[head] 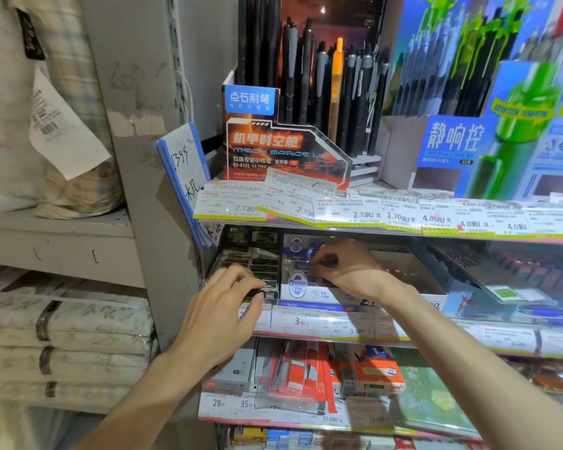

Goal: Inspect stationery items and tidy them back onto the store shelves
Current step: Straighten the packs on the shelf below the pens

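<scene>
Both hands are reached into the second shelf [403, 344] of a store rack. The left hand [223, 315] is laid over the front edge of a black box of small dark-and-green packets [260, 271], its fingers bent down onto the front packets; whether one of them is actually gripped cannot be told. The right hand [348, 271] is held just beside it, over a white-and-blue box [301, 290], with the fingers curled and the thumb pressed against them around something small and dark; what that thing is cannot be made out, as it is blurred. The two boxes are set side by side, touching, at the left end of the shelf, behind a strip of price tags [309, 321]. On the shelf above, a red-and-black display of black pens [306, 76] is stood next to a blue-and-green pen display [462, 138], and a row of paper price labels [368, 214] is fixed along that shelf's edge. Below the hands, orange-and-white packs [299, 371] are stacked on the third shelf. To the left, past a grey upright post [143, 141], folded bedding [65, 332] is piled on separate shelves.
</scene>
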`<state>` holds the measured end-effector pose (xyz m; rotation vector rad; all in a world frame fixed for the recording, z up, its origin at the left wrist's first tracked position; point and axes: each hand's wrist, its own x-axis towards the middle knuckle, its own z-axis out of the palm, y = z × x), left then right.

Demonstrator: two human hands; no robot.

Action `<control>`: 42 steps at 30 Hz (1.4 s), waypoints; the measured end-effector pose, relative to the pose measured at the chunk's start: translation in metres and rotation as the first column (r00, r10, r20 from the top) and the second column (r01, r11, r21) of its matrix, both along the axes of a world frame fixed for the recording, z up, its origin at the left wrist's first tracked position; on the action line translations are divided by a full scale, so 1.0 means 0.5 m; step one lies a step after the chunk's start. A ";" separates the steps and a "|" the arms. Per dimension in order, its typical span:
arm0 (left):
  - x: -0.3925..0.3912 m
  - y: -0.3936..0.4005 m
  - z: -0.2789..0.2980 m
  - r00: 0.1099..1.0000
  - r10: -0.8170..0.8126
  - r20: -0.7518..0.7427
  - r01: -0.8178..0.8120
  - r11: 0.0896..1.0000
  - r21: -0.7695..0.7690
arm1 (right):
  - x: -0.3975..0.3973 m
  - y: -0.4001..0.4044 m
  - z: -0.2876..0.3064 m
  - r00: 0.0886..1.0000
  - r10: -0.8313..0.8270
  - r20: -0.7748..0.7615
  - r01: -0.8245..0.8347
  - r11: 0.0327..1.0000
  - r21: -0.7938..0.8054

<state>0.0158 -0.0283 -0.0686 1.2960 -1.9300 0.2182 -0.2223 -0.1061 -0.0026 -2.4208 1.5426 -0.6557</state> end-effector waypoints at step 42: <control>0.087 0.057 -0.003 0.993 0.118 0.018 -0.119 0.991 0.061 | 0.193 -0.007 0.030 0.938 0.340 0.065 -0.346 0.928 0.139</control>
